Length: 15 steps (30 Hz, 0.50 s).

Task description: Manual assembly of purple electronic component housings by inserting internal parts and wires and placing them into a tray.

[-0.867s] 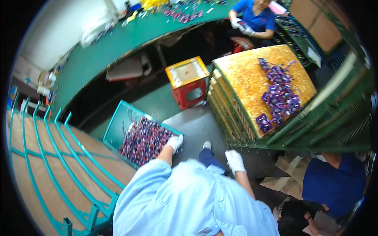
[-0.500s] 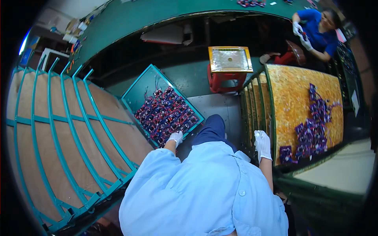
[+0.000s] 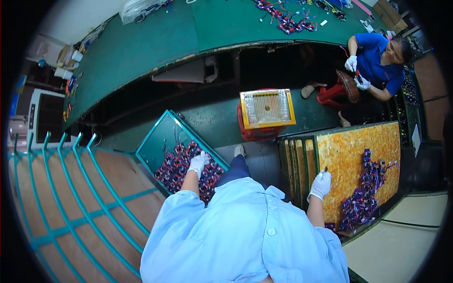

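Observation:
My left hand (image 3: 199,162), in a white glove, hangs over a teal-rimmed tray (image 3: 158,130) full of small circuit boards (image 3: 186,167) with red and purple wires. Its fingers look loosely stretched, and I see nothing in them. On the right, my gloved right hand (image 3: 320,185) is closed around a thin pen-like item (image 3: 325,169); only its short dark tip shows. This hand is in front of the near-left side of a mottled yellow-brown board (image 3: 337,151), on which more purple circuit boards (image 3: 363,200) lie in a heap.
A teal metal rack (image 3: 73,188) with curved bars stands left. Ahead, a red stool (image 3: 240,123) bears a yellow-framed panel (image 3: 245,111). Behind it runs a long green workbench (image 3: 155,42). A co-worker (image 3: 375,59) in blue sits back right, white-gloved hands holding a small part.
My view has moved forward, bringing more of the workbench into sight. One shoe now shows ahead of me. My left hand has come farther over the tray, and a dark tip now shows above my right hand.

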Each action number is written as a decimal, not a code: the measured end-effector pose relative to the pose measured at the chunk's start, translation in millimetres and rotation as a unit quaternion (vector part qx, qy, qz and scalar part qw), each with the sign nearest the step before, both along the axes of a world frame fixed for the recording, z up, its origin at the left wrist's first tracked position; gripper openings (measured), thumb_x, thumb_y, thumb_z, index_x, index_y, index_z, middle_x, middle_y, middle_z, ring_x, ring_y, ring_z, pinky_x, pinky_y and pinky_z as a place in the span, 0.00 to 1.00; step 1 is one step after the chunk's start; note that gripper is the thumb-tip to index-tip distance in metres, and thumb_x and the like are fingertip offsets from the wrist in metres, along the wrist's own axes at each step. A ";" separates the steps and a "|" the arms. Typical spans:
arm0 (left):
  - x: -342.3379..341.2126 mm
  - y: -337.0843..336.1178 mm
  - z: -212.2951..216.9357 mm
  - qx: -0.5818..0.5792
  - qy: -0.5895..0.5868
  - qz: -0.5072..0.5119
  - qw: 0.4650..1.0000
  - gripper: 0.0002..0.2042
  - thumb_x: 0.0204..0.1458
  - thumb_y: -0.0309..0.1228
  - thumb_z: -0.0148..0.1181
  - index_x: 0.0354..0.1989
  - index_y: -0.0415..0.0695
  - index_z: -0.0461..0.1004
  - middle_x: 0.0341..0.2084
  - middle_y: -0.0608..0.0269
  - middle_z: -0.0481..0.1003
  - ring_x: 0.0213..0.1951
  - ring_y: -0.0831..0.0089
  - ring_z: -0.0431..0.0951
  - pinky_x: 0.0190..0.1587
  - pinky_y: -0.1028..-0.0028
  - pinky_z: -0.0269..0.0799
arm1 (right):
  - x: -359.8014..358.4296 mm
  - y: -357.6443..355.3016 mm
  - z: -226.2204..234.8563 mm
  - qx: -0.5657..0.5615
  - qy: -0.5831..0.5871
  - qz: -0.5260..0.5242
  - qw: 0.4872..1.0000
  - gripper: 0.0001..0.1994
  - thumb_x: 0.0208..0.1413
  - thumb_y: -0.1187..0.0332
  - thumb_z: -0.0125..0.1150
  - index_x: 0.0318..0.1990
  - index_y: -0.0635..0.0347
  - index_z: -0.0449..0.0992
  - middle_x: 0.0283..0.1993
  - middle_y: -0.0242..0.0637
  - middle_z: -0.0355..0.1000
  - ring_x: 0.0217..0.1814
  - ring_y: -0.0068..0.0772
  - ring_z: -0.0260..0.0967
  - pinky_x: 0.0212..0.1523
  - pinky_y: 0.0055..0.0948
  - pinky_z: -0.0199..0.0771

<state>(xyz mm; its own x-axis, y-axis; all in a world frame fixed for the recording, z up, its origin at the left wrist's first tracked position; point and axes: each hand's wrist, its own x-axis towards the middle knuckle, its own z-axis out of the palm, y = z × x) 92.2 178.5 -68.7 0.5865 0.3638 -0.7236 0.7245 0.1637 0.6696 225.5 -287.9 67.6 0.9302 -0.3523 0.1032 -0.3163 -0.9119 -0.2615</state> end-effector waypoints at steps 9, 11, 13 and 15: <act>65.4 119.4 -43.9 0.169 0.133 -0.245 0.946 0.28 0.55 0.47 0.23 0.35 0.42 0.73 0.26 0.60 0.75 0.32 0.67 0.75 0.39 0.69 0.67 | 1.2 17.9 2.9 -0.036 -0.013 -0.040 0.998 0.11 0.51 0.63 0.46 0.23 0.60 0.66 0.22 0.45 0.65 0.26 0.48 0.64 0.25 0.40 0.63; 64.8 109.1 -45.4 0.153 0.129 -0.222 0.954 0.26 0.55 0.47 0.26 0.34 0.43 0.73 0.28 0.60 0.75 0.34 0.67 0.75 0.40 0.70 0.67 | 3.6 20.8 1.9 -0.045 -0.008 -0.056 0.997 0.11 0.50 0.63 0.46 0.23 0.60 0.66 0.22 0.45 0.65 0.26 0.48 0.64 0.25 0.40 0.63; 65.3 91.9 -52.2 0.139 0.053 -0.238 0.960 0.22 0.55 0.44 0.32 0.37 0.43 0.72 0.33 0.58 0.74 0.37 0.67 0.74 0.42 0.71 0.67 | 2.1 24.6 0.0 -0.062 0.001 -0.070 0.996 0.10 0.50 0.63 0.46 0.23 0.59 0.66 0.23 0.45 0.65 0.26 0.48 0.65 0.25 0.41 0.63; 64.2 77.0 -54.3 0.100 0.048 -0.298 0.948 0.16 0.53 0.40 0.41 0.38 0.42 0.71 0.36 0.55 0.73 0.39 0.66 0.73 0.42 0.72 0.68 | 2.9 29.3 2.2 -0.050 -0.017 -0.066 0.996 0.10 0.51 0.63 0.46 0.24 0.59 0.66 0.24 0.45 0.66 0.26 0.49 0.65 0.26 0.41 0.63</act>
<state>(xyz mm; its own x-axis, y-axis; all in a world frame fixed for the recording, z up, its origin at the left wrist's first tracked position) 156.4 255.4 -123.0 0.6657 0.1235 -0.7360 0.7076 -0.4177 0.5699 228.4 -258.5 69.8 0.8720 -0.4570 0.1753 -0.4270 -0.8853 -0.1840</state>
